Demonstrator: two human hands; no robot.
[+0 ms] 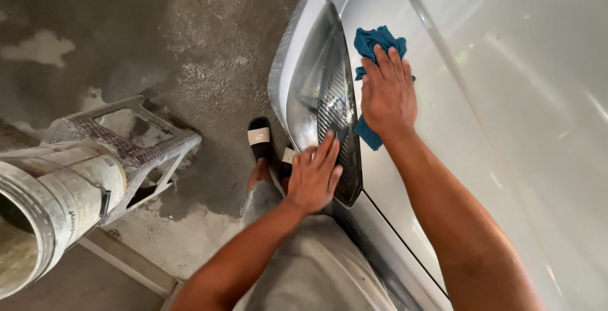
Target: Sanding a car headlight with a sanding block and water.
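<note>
My right hand (387, 92) lies flat, fingers spread, pressing a blue cloth (375, 40) onto the silver car body (506, 95) just right of the headlight. The cloth shows above the fingers and below the wrist. My left hand (315, 175) rests palm down on the lower end of the clear headlight (323, 89), fingers together and pointing up along the lens. It holds nothing.
A dirty white bucket (44, 209) lies on its side on a grey plastic stool (136, 143) at the left. My feet in black sandals (259, 139) stand on the wet concrete floor (190, 45) close to the car's corner.
</note>
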